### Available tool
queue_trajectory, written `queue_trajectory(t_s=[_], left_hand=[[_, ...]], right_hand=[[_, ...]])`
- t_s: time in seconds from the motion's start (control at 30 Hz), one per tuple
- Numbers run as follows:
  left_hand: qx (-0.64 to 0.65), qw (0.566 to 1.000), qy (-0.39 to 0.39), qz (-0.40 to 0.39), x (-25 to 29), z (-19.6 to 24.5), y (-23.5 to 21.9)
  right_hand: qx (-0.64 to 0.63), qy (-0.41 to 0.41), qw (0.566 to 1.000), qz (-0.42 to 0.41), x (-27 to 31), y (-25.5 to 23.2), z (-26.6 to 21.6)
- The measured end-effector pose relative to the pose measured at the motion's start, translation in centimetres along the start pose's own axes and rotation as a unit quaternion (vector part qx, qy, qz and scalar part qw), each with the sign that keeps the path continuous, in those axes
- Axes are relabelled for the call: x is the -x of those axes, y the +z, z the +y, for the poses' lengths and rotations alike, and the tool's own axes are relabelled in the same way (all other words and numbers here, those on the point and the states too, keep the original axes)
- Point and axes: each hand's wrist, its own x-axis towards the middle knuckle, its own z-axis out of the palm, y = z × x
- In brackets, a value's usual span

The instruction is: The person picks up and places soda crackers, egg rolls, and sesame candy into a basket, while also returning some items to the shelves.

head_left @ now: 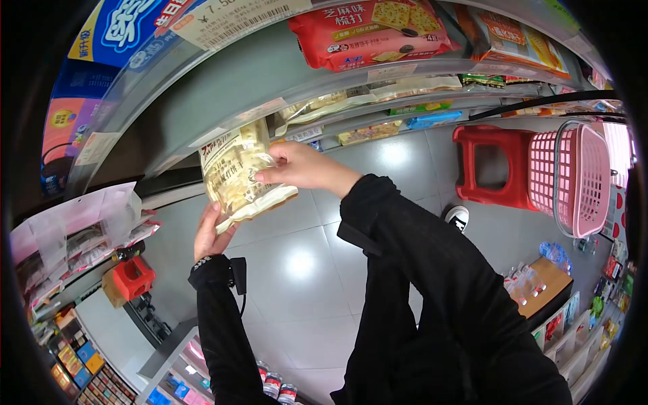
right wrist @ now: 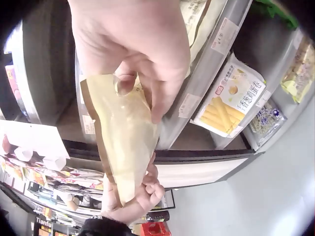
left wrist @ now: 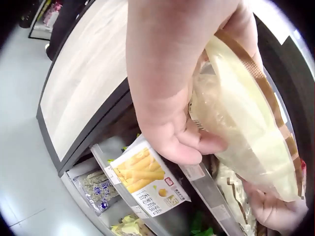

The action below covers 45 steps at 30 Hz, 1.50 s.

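Observation:
A see-through snack bag [head_left: 233, 169] with pale yellow pieces inside and a cream-coloured strip along one end is held between both hands, right by the shelf edge. My left hand [head_left: 210, 233] grips the bag's lower left corner, thumb on the front. At the bag's right side, my right hand [head_left: 307, 165] pinches the edge with its thumb over the front. The left wrist view shows the bag's cream back [left wrist: 246, 118] beside my curled left fingers [left wrist: 182, 147]. In the right wrist view the bag [right wrist: 125, 128] stretches from the right hand to the left.
Similar bags [head_left: 324, 104] lie on the shelf just beyond. A red cracker pack [head_left: 371, 34] sits on the shelf above. A white pack of egg rolls [right wrist: 231, 96] stands on a neighbouring shelf. To the right are a red stool [head_left: 493, 196] and a pink basket [head_left: 584, 179].

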Motion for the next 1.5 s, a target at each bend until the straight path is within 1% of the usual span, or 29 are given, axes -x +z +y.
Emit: queue_trajectory(t_s=[0.13,0.2,0.23,0.27,0.33,0.37,0.4,0.47,0.5,0.53,0.57,0.6,0.63,0.67,0.73,0.77,0.8,0.87,0.9,0.93,0.97,1.0,1.03,1.17,1.23,1.27,1.33,1.43,1.5], left_hand=[[-0.013,1.0,0.004,-0.003,-0.2,-0.1,0.3],[0.016,0.999,0.013,-0.026,-0.2,-0.6,-0.6],[0.034,0.997,0.022,-0.061,-0.2,-1.1,-1.3],[0.035,0.997,0.024,-0.063,0.3,-1.4,-1.1],[0.124,0.987,0.073,-0.064,1.4,-2.5,-0.4],[0.142,0.982,0.083,-0.096,1.8,-3.3,-0.9],[0.164,0.977,0.101,-0.092,2.2,-3.8,-0.2],[0.208,0.969,0.109,-0.082,2.6,-5.0,-0.3],[0.209,0.968,0.109,-0.081,2.8,-5.0,0.4],[0.211,0.969,0.122,-0.034,2.8,-4.7,1.0],[0.214,0.967,0.134,0.014,2.8,-4.3,1.4],[0.215,0.967,0.134,0.017,2.5,-3.9,1.5],[0.224,0.964,0.138,0.036,2.0,-3.3,1.6],[0.233,0.96,0.143,0.055,1.5,-2.6,1.6],[0.246,0.956,0.141,0.075,0.4,-1.3,1.6],[0.243,0.956,0.141,0.088,-0.2,-0.8,1.7],[0.24,0.955,0.141,0.099,-0.9,-0.3,1.8],[0.253,0.953,0.133,0.1,-2.3,0.4,1.6],[0.259,0.95,0.135,0.115,-3.0,0.7,1.6],[0.264,0.946,0.136,0.128,-3.6,1.0,1.5],[0.263,0.946,0.138,0.13,-4.2,1.4,1.4],[0.259,0.943,0.131,0.161,-4.7,1.8,1.5],[0.254,0.944,0.128,0.167,-5.1,2.1,1.6],[0.238,0.947,0.112,0.185,-6.6,2.4,1.1],[0.241,0.946,0.11,0.185,-6.5,2.5,1.6],[0.245,0.945,0.112,0.187,-6.4,2.7,1.8],[0.254,0.943,0.116,0.183,-6.4,2.4,1.9],[0.277,0.938,0.121,0.168,-6.3,1.9,2.3],[0.271,0.943,0.138,0.134,-6.1,1.8,2.4]], right_hand=[[0.054,-0.004,0.999,0.002,1.0,-0.3,0.9],[0.018,-0.007,1.0,0.01,1.7,-0.2,1.0],[-0.047,0.005,0.999,-0.011,2.3,-0.4,0.9],[-0.044,0.003,0.999,-0.011,2.8,-0.3,1.1],[-0.135,0.018,0.991,-0.009,3.8,0.0,1.2],[-0.095,0.023,0.995,-0.024,4.3,-0.1,1.1],[-0.092,0.021,0.995,-0.025,4.4,0.0,1.1],[-0.149,0.04,0.988,-0.01,4.6,0.4,1.1],[-0.165,0.065,0.984,-0.019,4.5,0.3,0.9],[-0.164,0.066,0.984,-0.021,4.2,0.3,0.7],[-0.137,0.046,0.989,-0.005,3.9,0.3,0.6],[-0.111,0.025,0.993,0.011,3.5,0.3,0.5],[-0.11,0.021,0.992,0.049,3.0,0.4,0.4],[-0.112,0.021,0.992,0.045,2.4,0.3,0.3],[0.025,0.063,0.994,0.085,0.9,0.1,-0.1],[0.027,0.044,0.991,0.122,0.3,0.2,0.0],[0.026,0.045,0.991,0.12,-0.4,0.3,0.2],[-0.038,0.024,0.979,0.197,-1.4,0.6,0.5],[-0.071,0.035,0.975,0.21,-1.4,0.6,0.0],[-0.07,0.037,0.974,0.21,-1.4,0.6,-0.5],[-0.123,0.032,0.967,0.22,-1.4,0.7,-1.0],[-0.175,0.027,0.957,0.23,-1.4,0.8,-0.9],[-0.212,0.018,0.949,0.232,-1.6,1.0,-0.7],[-0.219,0.017,0.953,0.211,-1.6,1.2,0.0],[-0.232,0.049,0.957,0.17,-1.1,1.2,-0.2],[-0.232,0.048,0.956,0.172,-1.0,1.2,-0.4],[-0.279,0.038,0.945,0.166,-1.1,1.3,-0.2],[-0.29,0.019,0.945,0.149,-1.3,1.1,0.0],[-0.283,0.026,0.947,0.149,-1.1,1.0,0.0]])
